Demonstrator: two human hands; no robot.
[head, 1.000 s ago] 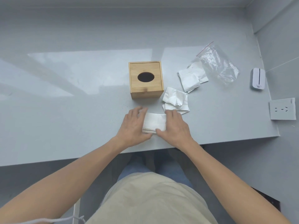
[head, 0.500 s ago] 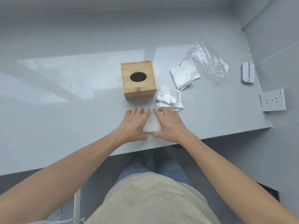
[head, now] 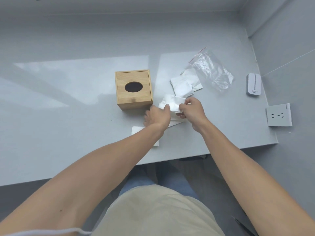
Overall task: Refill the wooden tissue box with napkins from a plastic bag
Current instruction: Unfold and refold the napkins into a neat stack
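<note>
Just right of centre frame, a crumpled napkin [head: 172, 103] is being lifted beside the wooden tissue box [head: 133, 89], the left hand [head: 157, 115] and right hand [head: 191, 108] each pinching one of its edges; it looks light, soft and easily torn, so holding it by the edges with gentle pulls should suit it. A flat folded napkin [head: 137, 131] is lying on the desk [head: 68, 116] under the left forearm, while more folded napkins [head: 185, 85] and the emptied plastic bag [head: 213, 70] are lying toward the upper right.
</note>
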